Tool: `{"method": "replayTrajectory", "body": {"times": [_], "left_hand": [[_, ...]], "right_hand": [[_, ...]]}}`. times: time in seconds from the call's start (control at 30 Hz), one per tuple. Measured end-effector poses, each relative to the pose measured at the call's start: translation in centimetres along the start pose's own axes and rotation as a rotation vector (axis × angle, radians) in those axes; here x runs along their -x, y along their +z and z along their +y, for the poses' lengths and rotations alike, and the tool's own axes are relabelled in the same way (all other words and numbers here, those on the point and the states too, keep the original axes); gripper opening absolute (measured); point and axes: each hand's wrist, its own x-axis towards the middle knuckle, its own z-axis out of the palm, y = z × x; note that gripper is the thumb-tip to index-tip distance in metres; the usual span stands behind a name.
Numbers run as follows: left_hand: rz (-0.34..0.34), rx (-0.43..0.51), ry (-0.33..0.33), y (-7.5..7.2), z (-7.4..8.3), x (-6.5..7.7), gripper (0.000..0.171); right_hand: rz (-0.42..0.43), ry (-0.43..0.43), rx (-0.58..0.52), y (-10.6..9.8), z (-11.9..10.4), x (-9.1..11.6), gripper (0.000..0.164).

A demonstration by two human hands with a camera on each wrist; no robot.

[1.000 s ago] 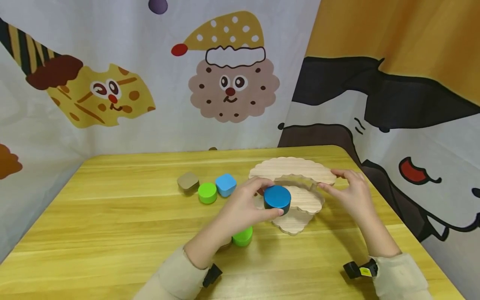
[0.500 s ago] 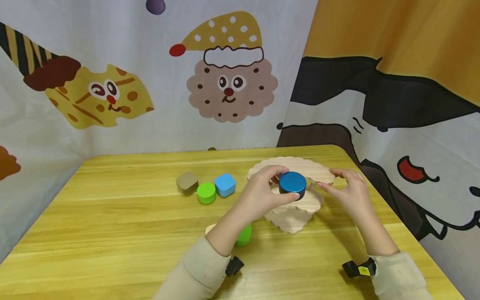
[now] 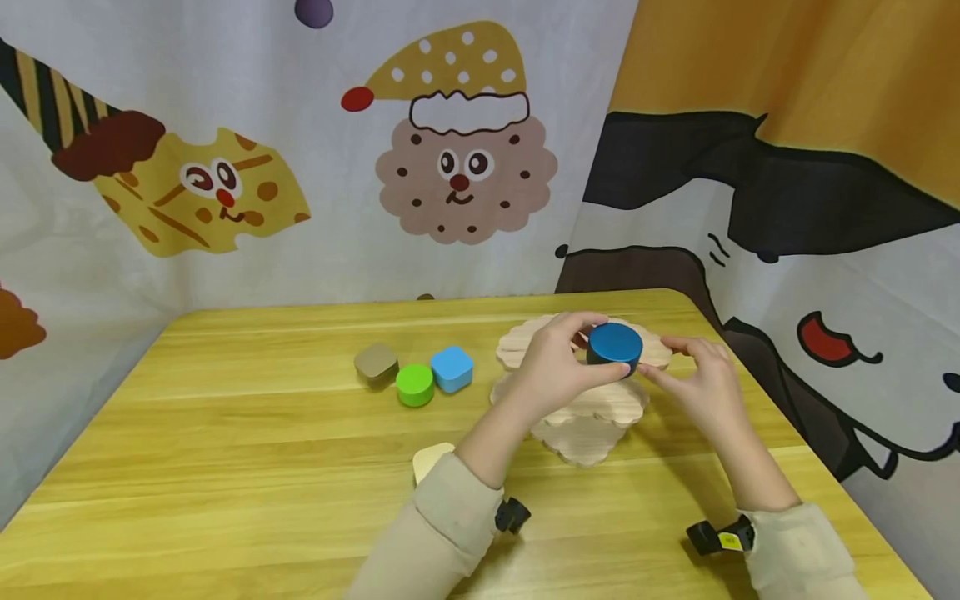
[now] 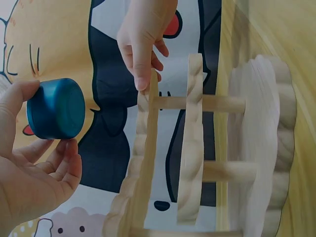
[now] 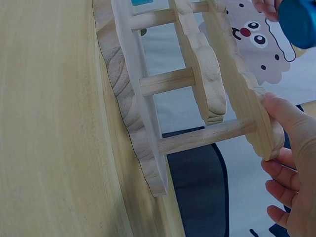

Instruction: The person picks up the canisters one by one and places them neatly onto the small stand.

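Observation:
My left hand (image 3: 555, 367) holds a round blue wooden block (image 3: 615, 346) between thumb and fingers. In the left wrist view this block (image 4: 57, 109) is held up beside the stand's top tier. The wooden stand (image 3: 581, 437) has scalloped tiers joined by round dowels (image 5: 168, 81). My right hand (image 3: 701, 383) pinches the right end of the top tier (image 5: 237, 74), thumb on its upper face and fingers beneath. From the head view, the left hand and the block cover part of that tier.
Left of the stand lie a brown block (image 3: 377, 365), a green round block (image 3: 415, 385) and a light blue block (image 3: 452, 369). A cream block (image 3: 431, 460) sits partly behind the left sleeve. A printed curtain (image 3: 300, 275) hangs behind the table (image 3: 225, 467).
My left hand has carried the blue block rightward and away from me, from over the lower tier to over the top tier. The right hand keeps its grip on the stand.

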Motion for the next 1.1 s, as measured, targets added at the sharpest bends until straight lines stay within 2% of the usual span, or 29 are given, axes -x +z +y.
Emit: {"method": "replayTrajectory", "body": {"times": [0.53, 0.77, 0.97, 1.1], "left_hand": [[0.050, 0.065, -0.050, 3.5, -1.4, -2.1, 0.057], [0.040, 0.083, -0.079, 4.1, -1.9, -3.0, 0.058], [0.046, 0.077, -0.067, 4.4, -2.3, -3.8, 0.057], [0.026, 0.084, -0.054, 4.6, -2.3, -4.1, 0.058]], "right_hand": [[0.027, -0.039, -0.009, -0.1, 0.5, 0.1, 0.052], [0.016, -0.020, -0.006, 0.0, 0.4, -0.1, 0.056], [0.021, -0.022, -0.015, 0.2, 0.3, -0.2, 0.057], [0.025, -0.021, -0.017, 0.2, 0.4, -0.1, 0.056]]}}
